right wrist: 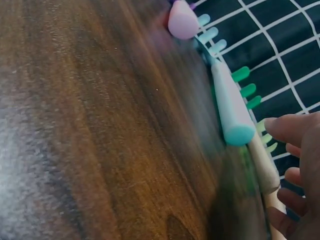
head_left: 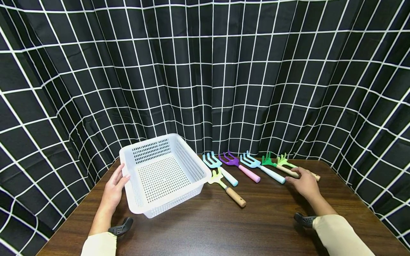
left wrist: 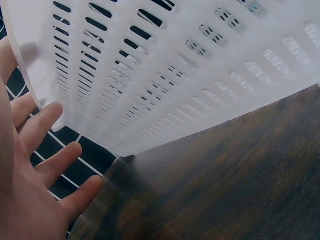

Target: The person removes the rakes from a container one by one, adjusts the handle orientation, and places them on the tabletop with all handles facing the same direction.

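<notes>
My left hand (head_left: 112,188) holds the left rim of a white plastic basket (head_left: 166,204), its thumb at the rim and the other fingers spread along the outer side. The basket has slotted walls and holds nothing. On the right, my right hand (head_left: 305,183) is over the wooden handles of a dark green hand rake (head_left: 287,171) and a lime green hand rake (head_left: 315,175). In the right wrist view its fingers are apart and bent a little beside those handles; whether they touch is unclear. The light blue hand rake (right wrist: 232,105) lies just left of them.
A second light blue rake (head_left: 229,176), a purple rake with a pink handle (head_left: 250,174) and a yellow-green rake with a wooden handle (head_left: 235,197) lie between basket and right hand. A black gridded curtain (head_left: 211,89) borders the brown wooden table (head_left: 224,231).
</notes>
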The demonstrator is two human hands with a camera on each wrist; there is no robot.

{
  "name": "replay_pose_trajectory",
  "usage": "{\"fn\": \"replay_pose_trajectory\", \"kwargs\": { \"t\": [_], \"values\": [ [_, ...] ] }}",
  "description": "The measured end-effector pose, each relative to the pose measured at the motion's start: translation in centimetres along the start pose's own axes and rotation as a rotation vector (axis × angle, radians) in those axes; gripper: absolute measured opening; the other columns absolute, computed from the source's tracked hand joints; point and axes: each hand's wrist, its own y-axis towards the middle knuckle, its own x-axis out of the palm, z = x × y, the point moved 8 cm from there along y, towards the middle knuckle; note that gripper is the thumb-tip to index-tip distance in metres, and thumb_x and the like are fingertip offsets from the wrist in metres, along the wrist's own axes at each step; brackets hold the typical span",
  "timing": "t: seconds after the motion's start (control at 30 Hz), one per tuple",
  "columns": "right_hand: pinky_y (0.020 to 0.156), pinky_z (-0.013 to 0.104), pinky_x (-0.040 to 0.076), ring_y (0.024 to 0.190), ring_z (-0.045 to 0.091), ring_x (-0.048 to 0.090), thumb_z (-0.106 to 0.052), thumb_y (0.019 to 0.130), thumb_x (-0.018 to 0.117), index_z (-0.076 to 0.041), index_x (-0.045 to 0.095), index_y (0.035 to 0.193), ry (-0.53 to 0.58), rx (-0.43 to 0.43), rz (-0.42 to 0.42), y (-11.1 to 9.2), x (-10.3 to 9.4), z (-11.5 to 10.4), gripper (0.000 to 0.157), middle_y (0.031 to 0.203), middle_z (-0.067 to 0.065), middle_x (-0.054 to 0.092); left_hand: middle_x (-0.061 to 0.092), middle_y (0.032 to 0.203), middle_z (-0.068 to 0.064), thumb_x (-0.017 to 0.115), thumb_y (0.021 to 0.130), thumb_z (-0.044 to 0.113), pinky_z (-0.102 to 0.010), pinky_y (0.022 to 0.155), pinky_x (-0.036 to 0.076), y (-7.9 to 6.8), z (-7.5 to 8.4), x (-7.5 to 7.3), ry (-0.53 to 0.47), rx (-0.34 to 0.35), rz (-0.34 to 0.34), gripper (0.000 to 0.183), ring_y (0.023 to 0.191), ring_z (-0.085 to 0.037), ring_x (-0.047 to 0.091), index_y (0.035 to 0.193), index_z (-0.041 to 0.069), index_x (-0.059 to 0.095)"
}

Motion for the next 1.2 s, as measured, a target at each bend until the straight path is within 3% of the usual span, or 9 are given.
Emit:
{"fn": "replay_pose_trajectory", "kwargs": {
  "t": [0.1, 0.17, 0.37, 0.67, 1.0, 1.2],
  "values": [
    [0.083, 0.061, 0.038, 0.105, 0.053, 0.050, -0.020, 0.084, 0.074, 0.009, 0.058, 0.116, -0.004, 0.005, -0.014, 0.18, 0.16, 0.27, 0.045, 0.113, 0.037, 0.056, 0.029, 0.155, -0.019, 0.049, 0.102, 0.030, -0.010, 0.097, 0.029, -0.05, 0.02, 0.00, 0.001, -0.001, 0.000, 0.064, 0.129, -0.014, 0.040, 0.156, 0.013, 0.020],
    [0.084, 0.061, 0.038, 0.107, 0.054, 0.049, -0.020, 0.085, 0.074, 0.010, 0.057, 0.117, 0.000, 0.009, -0.030, 0.25, 0.30, 0.43, 0.047, 0.116, 0.038, 0.055, 0.030, 0.154, -0.018, 0.050, 0.102, 0.030, -0.005, 0.090, 0.030, -0.05, 0.00, 0.00, 0.008, 0.000, 0.005, 0.064, 0.128, -0.010, 0.040, 0.156, 0.012, 0.021],
    [0.085, 0.060, 0.039, 0.108, 0.054, 0.049, -0.021, 0.085, 0.074, 0.012, 0.056, 0.118, 0.010, 0.034, -0.068, 0.17, 0.51, 0.60, 0.050, 0.122, 0.038, 0.051, 0.030, 0.154, -0.020, 0.049, 0.103, 0.026, -0.006, 0.091, 0.031, 0.00, -0.01, 0.05, -0.004, 0.010, 0.001, 0.062, 0.122, -0.002, 0.042, 0.156, 0.011, 0.020],
    [0.080, 0.056, 0.040, 0.099, 0.047, 0.053, -0.019, 0.083, 0.076, 0.011, 0.057, 0.116, 0.038, 0.045, -0.059, -0.14, 0.50, 0.30, 0.048, 0.115, 0.037, 0.055, 0.029, 0.154, -0.021, 0.049, 0.103, 0.021, -0.005, 0.090, 0.031, 0.23, -0.09, 0.09, -0.027, 0.013, -0.005, 0.061, 0.127, -0.009, 0.040, 0.156, 0.012, 0.020],
    [0.069, 0.044, 0.040, 0.086, 0.038, 0.055, -0.018, 0.083, 0.074, 0.011, 0.057, 0.117, 0.038, 0.048, -0.055, -0.17, 0.63, 0.41, 0.047, 0.103, 0.031, 0.060, 0.030, 0.154, -0.019, 0.049, 0.103, 0.023, -0.006, 0.090, 0.031, 0.14, -0.20, -0.04, -0.018, -0.006, 0.005, 0.061, 0.119, 0.001, 0.042, 0.156, 0.013, 0.021],
    [0.073, 0.050, 0.043, 0.092, 0.043, 0.056, -0.017, 0.083, 0.074, 0.012, 0.057, 0.118, 0.052, 0.039, -0.048, -0.41, 0.63, 0.37, 0.048, 0.107, 0.034, 0.059, 0.029, 0.154, -0.020, 0.048, 0.103, 0.023, -0.005, 0.090, 0.031, 0.04, 0.07, -0.04, -0.016, 0.000, -0.003, 0.062, 0.118, 0.001, 0.042, 0.156, 0.013, 0.019]
  ]
}}
